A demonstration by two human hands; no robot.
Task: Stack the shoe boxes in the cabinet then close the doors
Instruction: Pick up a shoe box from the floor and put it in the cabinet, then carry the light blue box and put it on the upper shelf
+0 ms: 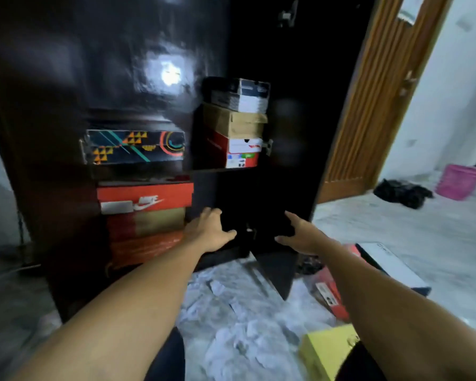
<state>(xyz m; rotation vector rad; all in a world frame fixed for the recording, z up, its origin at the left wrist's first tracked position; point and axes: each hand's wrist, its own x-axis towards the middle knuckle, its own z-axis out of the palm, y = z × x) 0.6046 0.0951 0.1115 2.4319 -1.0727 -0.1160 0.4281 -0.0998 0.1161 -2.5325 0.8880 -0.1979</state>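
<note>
Both hands reach forward into the lower right compartment of the cabinet (pixel 66 78): left hand (pixel 209 229) and right hand (pixel 300 235), each open with fingers spread toward a dark shape between them; whether they touch or carry anything there cannot be told, the spot being black and blurred. Cabinet: tall, dark, glossy finish catching a bright light reflection; right door (pixel 300 105) swung open, dark and flat. Floor (pixel 245 312): pale mottled stone, hard, glossy. Room door (pixel 368 105): brown wood with vertical ribbing, to the right of the cabinet. Wall: white, plain, far right. Shoe boxes, upper right shelf, stacked three high: black-and-white box (pixel 239 94) on top, plain brown cardboard box (pixel 234 122) in the middle, red-and-white box (pixel 239 152) at the bottom. Left side: long dark box with coloured geometric print (pixel 135 147) above; below it an orange Nike box (pixel 146 196) atop a further orange and tan stack (pixel 146 232), blurred. On the floor, right of the cabinet: white box with black edge (pixel 390 265); orange box (pixel 330 292) lying beside it; yellow box (pixel 327 350) nearest the camera. Pink slatted basket (pixel 459 182), plastic, far right. Black heap (pixel 404 193), soft, crumpled, beside the basket.
</note>
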